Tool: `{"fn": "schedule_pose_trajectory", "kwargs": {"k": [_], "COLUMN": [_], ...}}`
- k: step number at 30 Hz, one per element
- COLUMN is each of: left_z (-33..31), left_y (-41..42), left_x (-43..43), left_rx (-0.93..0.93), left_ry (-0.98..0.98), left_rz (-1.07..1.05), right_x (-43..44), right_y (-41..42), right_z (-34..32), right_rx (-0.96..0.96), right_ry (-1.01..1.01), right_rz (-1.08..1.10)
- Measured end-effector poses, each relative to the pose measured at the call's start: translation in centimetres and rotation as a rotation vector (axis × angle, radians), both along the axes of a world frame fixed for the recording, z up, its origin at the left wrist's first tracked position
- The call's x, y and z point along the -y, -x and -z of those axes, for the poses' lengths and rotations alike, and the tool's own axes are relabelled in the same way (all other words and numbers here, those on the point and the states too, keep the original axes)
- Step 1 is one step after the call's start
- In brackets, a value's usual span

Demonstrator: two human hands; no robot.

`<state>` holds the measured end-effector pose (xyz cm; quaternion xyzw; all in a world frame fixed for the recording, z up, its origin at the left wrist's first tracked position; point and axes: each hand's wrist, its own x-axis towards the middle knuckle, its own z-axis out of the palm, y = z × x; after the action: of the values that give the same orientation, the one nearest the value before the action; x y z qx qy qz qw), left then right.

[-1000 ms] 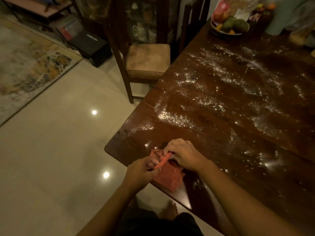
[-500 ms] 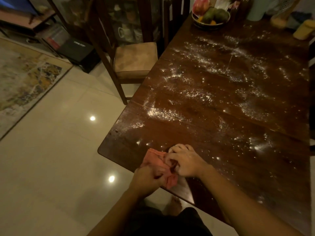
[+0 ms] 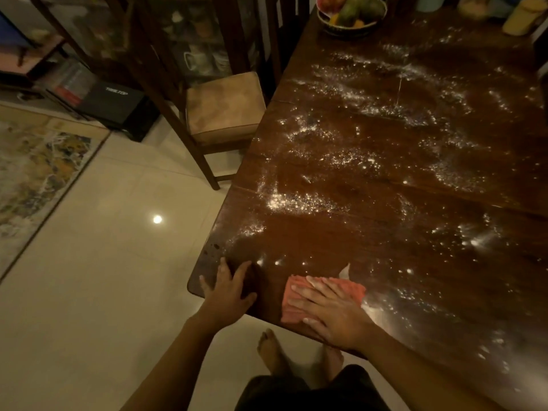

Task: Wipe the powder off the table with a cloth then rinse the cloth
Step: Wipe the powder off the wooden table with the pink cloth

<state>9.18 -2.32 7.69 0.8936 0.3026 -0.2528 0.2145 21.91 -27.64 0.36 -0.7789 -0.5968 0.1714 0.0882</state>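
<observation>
A pink-red cloth lies folded flat near the front edge of the dark wooden table. My right hand presses flat on top of it, fingers spread, covering most of it. My left hand rests open on the table's near left corner, apart from the cloth. White powder is scattered in streaks and clumps over most of the tabletop, from just beyond the cloth to the far end.
A fruit bowl and a yellow container stand at the table's far end. A wooden chair with a tan cushion sits at the left side. A glass cabinet, black box and patterned rug lie left on the tiled floor.
Both hands were bunching the cloth at the table edge. Now the cloth lies spread flat under my right palm, and my left hand has let go and moved left onto the table corner.
</observation>
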Motion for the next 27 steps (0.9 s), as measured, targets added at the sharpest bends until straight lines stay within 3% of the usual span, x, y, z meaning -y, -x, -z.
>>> {"fn": "schedule_pose_trajectory", "kwargs": {"k": [9, 11, 15, 17, 19, 24, 25, 27], "left_z": [1.7, 2.0, 3.1, 3.5, 3.7, 3.6, 3.7, 4.0], "left_y": [-1.5, -2.1, -3.0, -3.0, -3.0, -2.9, -2.9, -2.6], "left_x": [-8.2, -9.8, -11.2, -11.2, -11.1, -11.3, -11.4, -11.7], "left_rx": [0.028, 0.073, 0.168, 0.177, 0.187, 0.223, 0.232, 0.251], "left_ry": [-0.003, 0.045, 0.179, 0.175, 0.163, 0.212, 0.224, 0.250], "left_rz": [-0.020, 0.005, 0.013, 0.002, -0.019, -0.010, -0.014, -0.034], "right_x": [-11.9, -14.1, -12.4, -9.8, -8.5, -15.5, -17.2, -18.6], "right_y": [-0.6, 0.6, 1.9, 0.9, -0.5, 0.1, 0.8, 1.7], "right_z": [-0.6, -0.5, 0.4, 0.7, 0.7, -0.1, -0.2, 0.1], "right_rx": [0.047, 0.026, 0.115, 0.169, 0.196, 0.122, 0.092, 0.093], "right_ry": [0.060, 0.046, -0.018, -0.064, -0.066, -0.013, -0.021, -0.035], "right_rz": [0.588, 0.455, -0.086, -0.149, -0.063, 0.601, 0.618, 0.416]}}
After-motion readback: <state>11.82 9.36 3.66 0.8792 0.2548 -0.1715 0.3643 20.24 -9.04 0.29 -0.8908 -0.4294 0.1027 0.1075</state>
